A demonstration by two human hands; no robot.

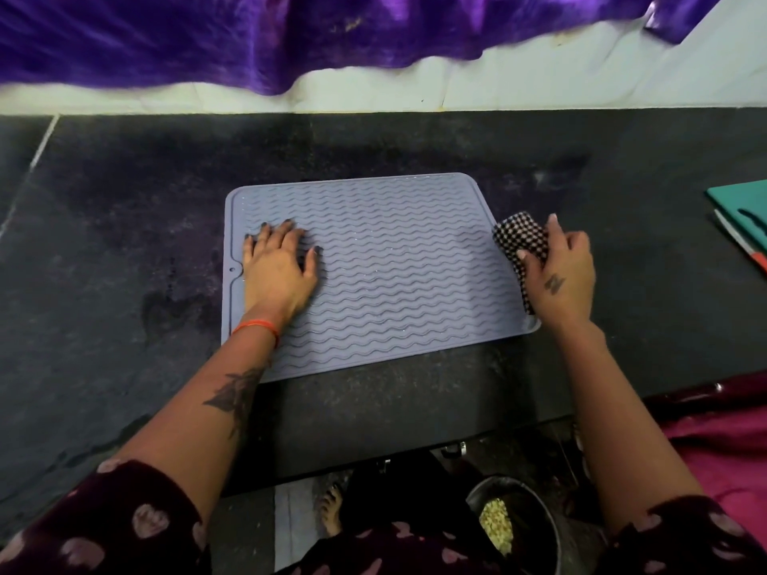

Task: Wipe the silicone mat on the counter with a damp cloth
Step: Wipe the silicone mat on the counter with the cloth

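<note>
Silicone mat (386, 276), grey with wavy ridges, is being shown lying flat on the dark surface (124, 226), near its front edge. Its left part is being pressed down by the left hand (279, 271), which is spread open with palm down and fingers splayed. A checked cloth (519, 246) is being gripped in the clenched right hand (560, 271) at the mat's right edge, partly over the rim. Farther right, a teal board (743, 205) is being cut off by the frame. Purple fabric (249, 39) is hanging along the white wall behind.
</note>
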